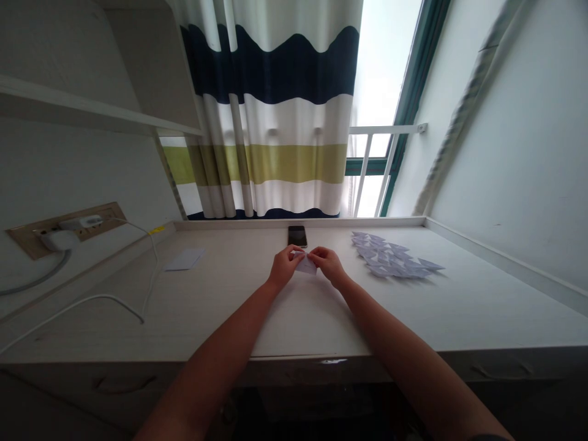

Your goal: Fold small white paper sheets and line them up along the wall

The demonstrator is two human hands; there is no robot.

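Observation:
A small piece of white paper (pixel 306 266) is held between my two hands, just above the middle of the desk. My left hand (pixel 285 266) pinches its upper left side, and my right hand (pixel 327 264) pinches the upper right. Its exact folds are too small to make out. Right behind my fingers lies a dark phone (pixel 297 236), its near end close to my left fingertips. Off to the right, several folded paper triangles (pixel 390 257) overlap in a spread pile. On the left a flat stack of white paper (pixel 185 259) rests on the desk.
The white desk (pixel 229 318) has a raised rim (pixel 229 225) along the back. A white cable (pixel 154 263) runs over its left side from a wall socket panel (pixel 87 228). Drawer handles (pixel 124 386) sit below the front edge. A striped curtain (pixel 294 162) hangs behind.

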